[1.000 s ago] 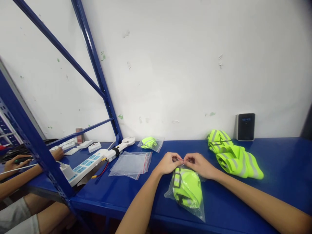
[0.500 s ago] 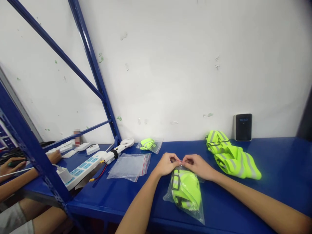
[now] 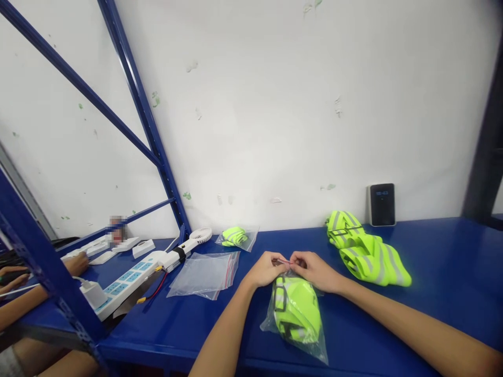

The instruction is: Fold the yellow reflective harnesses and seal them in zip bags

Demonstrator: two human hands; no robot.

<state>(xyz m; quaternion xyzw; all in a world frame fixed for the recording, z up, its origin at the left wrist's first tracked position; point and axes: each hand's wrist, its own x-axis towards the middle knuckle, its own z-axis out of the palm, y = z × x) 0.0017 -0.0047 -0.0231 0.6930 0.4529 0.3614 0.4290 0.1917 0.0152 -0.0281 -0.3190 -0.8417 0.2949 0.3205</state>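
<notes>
Pinched by left hand (image 3: 269, 269) and right hand (image 3: 314, 271): clear plastic bag (image 3: 317, 348), at its red-lined mouth.
Inside, near the front edge of a blue worktop (image 3: 353, 332), a folded fluorescent yellow-green bundle (image 3: 304, 306) with grey stripes; to the right, loose fluorescent striped bands (image 3: 369, 256); to the left, flat clear red-edged bags (image 3: 200, 275).

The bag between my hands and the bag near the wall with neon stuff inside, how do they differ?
The near bag looks larger in view than the far bag. The left hand and right hand pinch the near bag's top edge; neither touches the far bag. A dark buckle shows plainly inside the near bag, but I can't make one out in the far bag. Both are clear, with neon yellow-green material inside.
</notes>
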